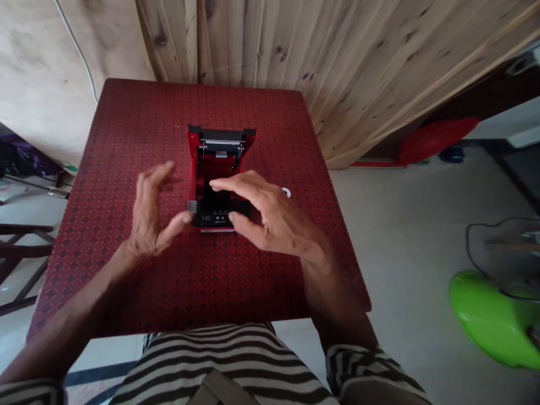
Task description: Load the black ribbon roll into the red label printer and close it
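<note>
Lid (221, 135) up at twelve o'clock, the red-and-black device (216, 214) seems mid-handling. Left hand (152, 214) at eight, right hand (270, 214) at four — fingers wide, seemingly empty; gripping would call for narrowing.

Soft, dim light looks palest on the upper-left wall (34, 62); the counter (253, 292) darkens toward its near edge. The left hand (147, 216) blurs slightly, the frame's sides stretch, and faint glare touches the green object (485, 320) at lower right.
</note>
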`<state>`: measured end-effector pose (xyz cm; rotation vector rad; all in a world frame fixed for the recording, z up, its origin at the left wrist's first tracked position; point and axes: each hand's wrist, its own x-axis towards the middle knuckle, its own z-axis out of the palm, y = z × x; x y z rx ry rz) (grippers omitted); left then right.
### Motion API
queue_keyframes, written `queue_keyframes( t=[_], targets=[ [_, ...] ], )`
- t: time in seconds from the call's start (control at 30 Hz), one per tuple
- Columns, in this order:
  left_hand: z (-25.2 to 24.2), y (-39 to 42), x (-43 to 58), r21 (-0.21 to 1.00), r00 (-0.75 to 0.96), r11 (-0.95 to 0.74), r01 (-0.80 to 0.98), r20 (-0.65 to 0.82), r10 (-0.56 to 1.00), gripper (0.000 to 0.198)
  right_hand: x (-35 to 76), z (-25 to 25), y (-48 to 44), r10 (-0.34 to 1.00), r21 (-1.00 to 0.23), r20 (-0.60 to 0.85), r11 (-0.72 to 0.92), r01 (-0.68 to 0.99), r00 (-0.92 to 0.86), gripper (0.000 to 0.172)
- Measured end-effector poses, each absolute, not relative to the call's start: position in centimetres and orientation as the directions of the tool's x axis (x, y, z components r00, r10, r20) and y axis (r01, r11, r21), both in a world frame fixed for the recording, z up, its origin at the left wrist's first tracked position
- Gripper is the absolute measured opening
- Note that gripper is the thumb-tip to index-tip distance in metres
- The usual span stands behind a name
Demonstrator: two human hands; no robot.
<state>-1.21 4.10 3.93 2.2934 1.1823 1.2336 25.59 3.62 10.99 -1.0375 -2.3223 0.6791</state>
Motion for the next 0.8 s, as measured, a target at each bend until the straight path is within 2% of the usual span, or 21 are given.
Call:
queue_keyframes(
  t=[0.07,0.13,0.17,0.3,0.4,0.47,0.57,0.8],
  targets=[
    [6.3,7.2,-0.9,0.470,0.268,-0.648,0.599,0.645,0.716,0.081,25.3,10.3,2.9,0.775,-0.555,0.330,0.622,0.553,-0.540,0.034],
    [8.0,10.5,-0.1,0.407,0.319,-0.649,0.643,0.628,0.710,0.081,24.8,9.6,2.5,0.747,-0.452,0.445,0.663,0.596,-0.493,0.016],
    [8.6,11.9,0.3,0.419,0.314,-0.625,0.659,0.601,0.735,0.079,24.7,9.2,2.3,0.728,-0.399,0.496,0.675,0.620,-0.473,0.014],
    [8.7,13.4,1.5,0.490,0.417,-0.605,0.627,0.445,0.792,0.082,24.6,8.2,1.2,0.644,-0.211,0.615,0.690,0.692,-0.455,0.019],
    [8.1,10.7,1.4,0.478,0.458,-0.659,0.581,0.478,0.749,0.061,24.6,7.5,0.2,0.573,-0.096,0.659,0.707,0.701,-0.487,0.019],
    [7.7,8.5,0.9,0.475,0.499,-0.681,0.558,0.463,0.732,0.049,24.5,6.9,-0.2,0.551,-0.069,0.675,0.709,0.702,-0.490,0.017],
    [6.6,6.4,0.0,0.455,0.547,-0.702,0.547,0.441,0.712,0.045,24.4,6.1,-0.5,0.554,-0.081,0.687,0.702,0.707,-0.471,0.015],
    [3.9,5.9,-1.2,0.399,0.621,-0.788,0.469,0.486,0.615,0.065,24.4,5.3,-0.8,0.560,-0.133,0.715,0.697,0.705,-0.419,0.014]
  ],
)
